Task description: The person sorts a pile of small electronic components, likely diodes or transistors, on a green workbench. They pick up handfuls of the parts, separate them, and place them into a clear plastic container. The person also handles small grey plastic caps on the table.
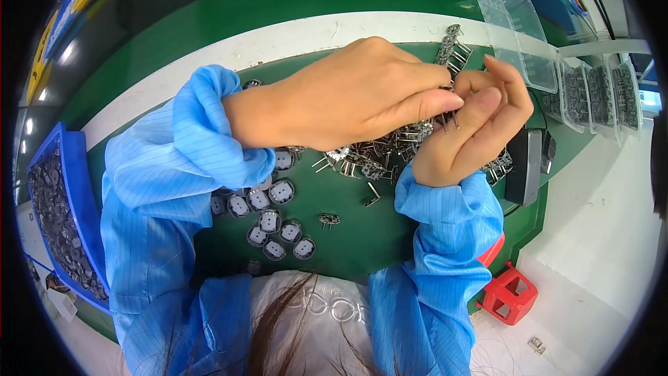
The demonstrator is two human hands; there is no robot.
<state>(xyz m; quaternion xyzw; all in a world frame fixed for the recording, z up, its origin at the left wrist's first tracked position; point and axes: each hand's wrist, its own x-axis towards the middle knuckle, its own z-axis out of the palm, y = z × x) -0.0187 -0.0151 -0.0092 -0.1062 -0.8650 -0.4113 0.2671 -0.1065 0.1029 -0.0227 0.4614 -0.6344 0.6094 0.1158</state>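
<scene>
Head view: green mat point(362, 230) spans the bench. At its left edge a blue bin point(73, 188) is full of dark parts; at the right, clear trays point(518, 28) stand in a row. Left hand point(348, 94) and right hand point(480, 125) meet above a heap of pinned parts point(376, 157), fingers curled and pinched together on a strip of these parts point(449, 45) that sticks up between them. Round caps point(268, 219) lie in a cluster under the left sleeve.
</scene>
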